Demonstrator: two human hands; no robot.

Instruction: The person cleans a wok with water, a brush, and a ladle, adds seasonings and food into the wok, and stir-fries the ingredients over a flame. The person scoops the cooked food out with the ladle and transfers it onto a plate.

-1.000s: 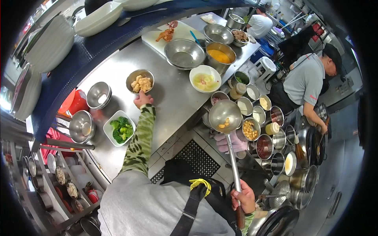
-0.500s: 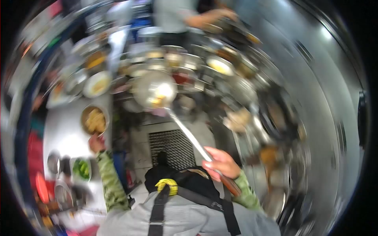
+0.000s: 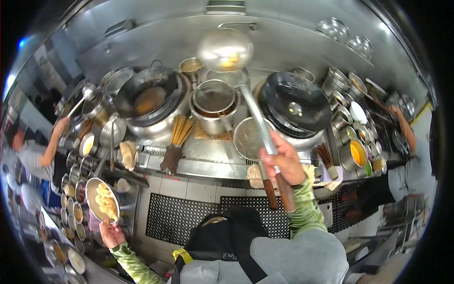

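Note:
My left hand (image 3: 111, 235) grips the lower rim of a metal bowl (image 3: 92, 200) at the left, tilted so its inside shows. Pale yellow food pieces (image 3: 107, 201) lie in it. My right hand (image 3: 285, 158) is closed around the long handle of a wide, round metal skimmer (image 3: 217, 49), whose handle ends in wood. A few yellow pieces (image 3: 230, 60) rest in the skimmer's head, which is held out above the back of the stove. Beneath my right hand a mesh strainer (image 3: 253, 138) lies on the stove.
One black wok (image 3: 295, 102) stands at the right and another wok (image 3: 146, 94) at the left. Between them sits a pot topped by a strainer (image 3: 214, 96). Bamboo brushes (image 3: 182, 130) stand along the front edge. Co-workers (image 3: 35, 154) are at both sides; black mats (image 3: 179, 215) cover the floor.
The view has swung from the left-hand table to the stove. The bowl, which was on that table beside my left hand, is now raised in it. My right hand still holds the skimmer.

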